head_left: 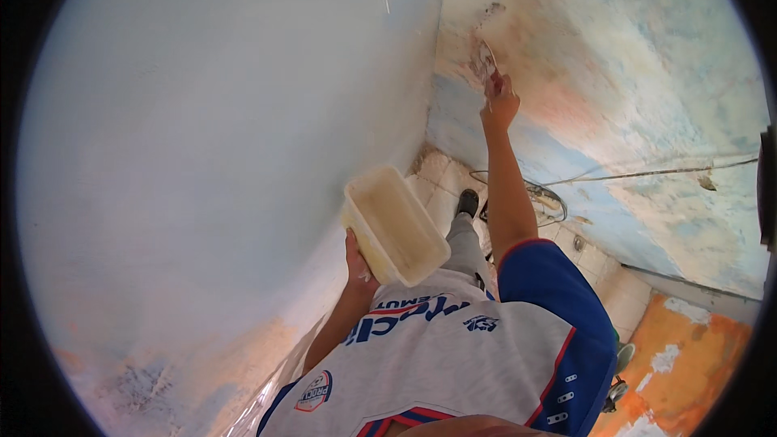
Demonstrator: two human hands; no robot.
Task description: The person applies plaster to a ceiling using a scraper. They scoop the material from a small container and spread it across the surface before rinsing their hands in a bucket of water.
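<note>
My right hand (499, 103) reaches up along the worn wall (631, 65) on the right and grips a putty knife (486, 61), its blade pressed flat on a patch of peeled paint. My left hand (357, 265) holds a cream rectangular plastic tub (394, 225) from below, at chest height next to the pale blue wall (218, 154) on the left. The tub's inside is smeared with pale filler. The two walls meet in a corner just left of the knife.
Below me are pale floor tiles (437, 186), my dark shoe (467, 202) and a coil of cable (546, 198). A thin wire (647, 172) runs along the right wall. An orange peeling wall patch (688, 356) lies at lower right.
</note>
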